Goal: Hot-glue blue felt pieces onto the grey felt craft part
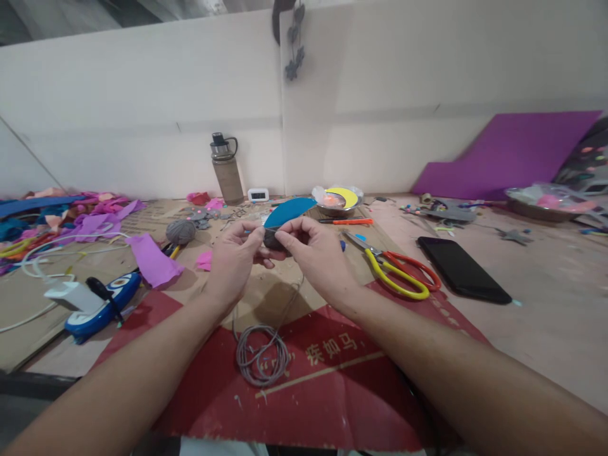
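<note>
In the head view my left hand (237, 250) and my right hand (316, 250) meet above the cardboard, both closed at the fingertips. Between them they pinch a small dark grey piece (272, 239), partly covered by my fingers; its exact kind cannot be made out. A thin grey cord (297, 291) hangs from about my hands toward a loose grey coil (262, 356) lying on the red cardboard (323, 392). Just behind my fingertips shows a blue curved sheet (291, 211); whether it touches them is unclear.
Red-and-yellow-handled scissors (394, 266) and a black phone (463, 269) lie to the right. A bottle (227, 171), a small clock (258, 194) and a bowl (332, 209) stand near the wall. Leftward are grey yarn (181, 232), a blue power strip (102, 316) and colored scraps (154, 259).
</note>
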Demonstrator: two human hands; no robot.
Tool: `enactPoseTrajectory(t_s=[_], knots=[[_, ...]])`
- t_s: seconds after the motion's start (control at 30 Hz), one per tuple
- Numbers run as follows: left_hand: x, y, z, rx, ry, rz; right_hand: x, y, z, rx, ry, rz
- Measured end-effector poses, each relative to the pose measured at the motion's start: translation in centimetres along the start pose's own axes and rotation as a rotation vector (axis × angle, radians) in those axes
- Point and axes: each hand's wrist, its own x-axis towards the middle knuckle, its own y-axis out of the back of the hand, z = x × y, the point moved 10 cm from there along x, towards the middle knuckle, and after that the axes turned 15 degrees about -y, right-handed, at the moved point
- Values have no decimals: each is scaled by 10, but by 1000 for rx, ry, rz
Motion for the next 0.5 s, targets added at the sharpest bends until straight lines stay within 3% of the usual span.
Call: enactPoseTrajectory(t_s=[0.33,0.5], knots=[[-2,-2,3,2,-8,4,-4,18,-5,-71,-28,177],[-2,-3,4,-26,3,8,-3,19,-2,-75,-63,175]])
